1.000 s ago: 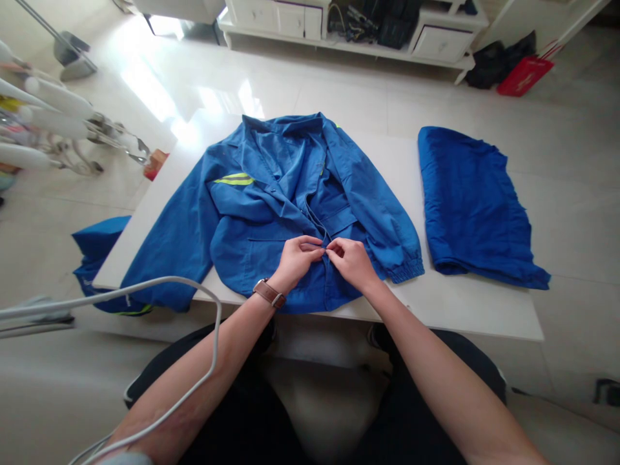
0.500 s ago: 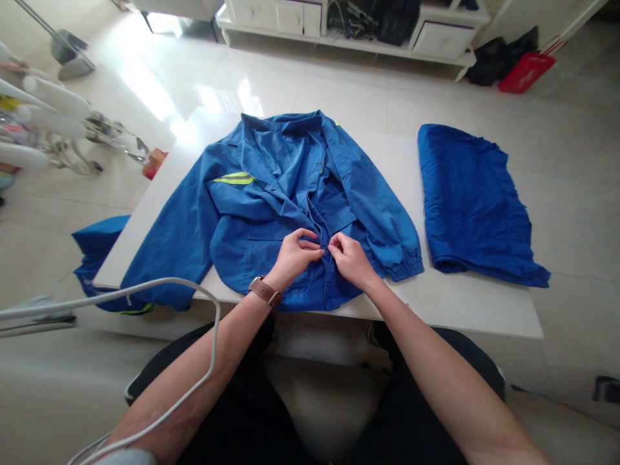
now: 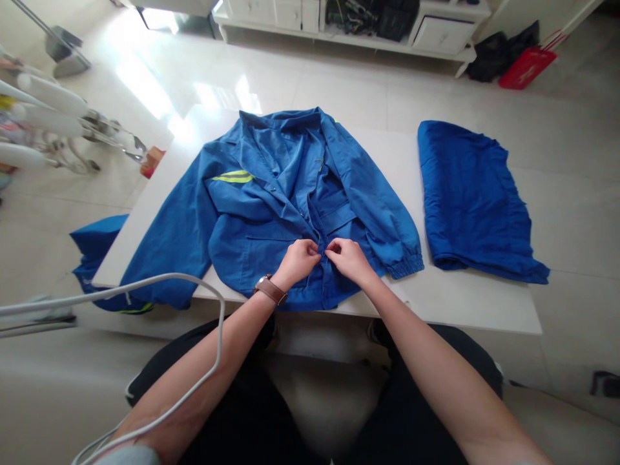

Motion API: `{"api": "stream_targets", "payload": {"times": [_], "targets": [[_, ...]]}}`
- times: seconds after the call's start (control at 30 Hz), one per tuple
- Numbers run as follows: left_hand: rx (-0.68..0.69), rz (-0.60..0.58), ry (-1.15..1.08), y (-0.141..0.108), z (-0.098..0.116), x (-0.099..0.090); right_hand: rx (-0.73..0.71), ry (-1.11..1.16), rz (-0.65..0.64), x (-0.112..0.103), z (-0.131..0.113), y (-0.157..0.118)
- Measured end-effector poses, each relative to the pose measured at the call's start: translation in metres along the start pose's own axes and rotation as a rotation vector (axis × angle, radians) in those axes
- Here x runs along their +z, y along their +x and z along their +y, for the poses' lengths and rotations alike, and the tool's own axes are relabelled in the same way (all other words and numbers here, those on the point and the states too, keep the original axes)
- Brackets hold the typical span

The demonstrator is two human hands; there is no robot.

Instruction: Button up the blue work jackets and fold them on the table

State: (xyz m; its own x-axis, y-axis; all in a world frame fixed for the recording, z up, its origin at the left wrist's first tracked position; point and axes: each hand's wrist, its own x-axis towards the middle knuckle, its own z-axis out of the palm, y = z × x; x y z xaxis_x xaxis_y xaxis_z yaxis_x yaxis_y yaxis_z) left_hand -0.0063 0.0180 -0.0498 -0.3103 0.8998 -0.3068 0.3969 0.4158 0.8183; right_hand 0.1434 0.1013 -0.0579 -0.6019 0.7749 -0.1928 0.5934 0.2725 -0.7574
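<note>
A blue work jacket [image 3: 261, 206] with a yellow-green reflective stripe lies spread front-up on the white table [image 3: 484, 303], its collar away from me. Its front is open at the top and the two edges meet lower down. My left hand [image 3: 301, 261], below a brown-strapped wristwatch [image 3: 271, 289], pinches the front edge near the hem. Opposite it, my right hand [image 3: 346, 257] pinches the other edge, fingertips almost touching the left ones. Whatever button or snap lies between the fingertips is too small to make out.
A folded blue cloth [image 3: 477, 200] lies at the table's right. More blue fabric [image 3: 101, 258] hangs past the left edge. A white cable [image 3: 220, 323] crosses over my left forearm. A white cabinet [image 3: 445, 37] and a red bag [image 3: 527, 68] stand beyond.
My left hand's fingers, more spread before, have curled into a tighter pinch on the jacket's front edge. Both hands have shifted slightly towards me.
</note>
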Motion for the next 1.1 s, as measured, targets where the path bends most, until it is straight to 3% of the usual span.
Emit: {"api": "stream_targets", "payload": {"times": [0.13, 0.27, 0.4, 0.53, 0.63, 0.73, 0.8, 0.87, 0.97, 1.03, 1.1], "targets": [[-0.022, -0.08, -0.08, 0.007, -0.013, 0.005, 0.107, 0.154, 0.006, 0.004, 0.004, 0.005], [-0.007, -0.167, -0.158, 0.009, -0.016, 0.006, 0.043, 0.267, 0.161, -0.005, -0.002, 0.008], [0.149, -0.112, 0.065, 0.003, -0.012, 0.005, -0.044, 0.227, 0.303, -0.02, -0.018, 0.0], [0.2, -0.126, 0.412, -0.008, -0.01, 0.007, -0.167, 0.184, 0.21, -0.024, -0.027, -0.011], [0.125, -0.265, 0.54, -0.011, -0.009, 0.003, -0.224, 0.083, 0.08, -0.024, -0.029, -0.015], [0.006, -0.38, 0.573, -0.006, -0.006, -0.014, -0.23, -0.024, -0.084, -0.024, -0.028, -0.015], [-0.033, -0.287, 0.569, 0.0, -0.003, -0.029, -0.201, -0.068, -0.129, -0.026, -0.028, -0.013], [-0.015, -0.063, 0.533, 0.003, 0.003, -0.042, -0.17, -0.074, -0.194, -0.029, -0.028, -0.011], [0.15, 0.277, 0.448, 0.004, 0.014, -0.049, -0.117, -0.018, -0.434, -0.034, -0.029, -0.01], [0.269, 0.358, 0.443, 0.002, 0.018, -0.046, -0.039, 0.01, -0.603, -0.037, -0.03, -0.01], [0.288, 0.312, 0.479, 0.003, 0.017, -0.041, 0.015, 0.003, -0.634, -0.037, -0.032, -0.01]]}}
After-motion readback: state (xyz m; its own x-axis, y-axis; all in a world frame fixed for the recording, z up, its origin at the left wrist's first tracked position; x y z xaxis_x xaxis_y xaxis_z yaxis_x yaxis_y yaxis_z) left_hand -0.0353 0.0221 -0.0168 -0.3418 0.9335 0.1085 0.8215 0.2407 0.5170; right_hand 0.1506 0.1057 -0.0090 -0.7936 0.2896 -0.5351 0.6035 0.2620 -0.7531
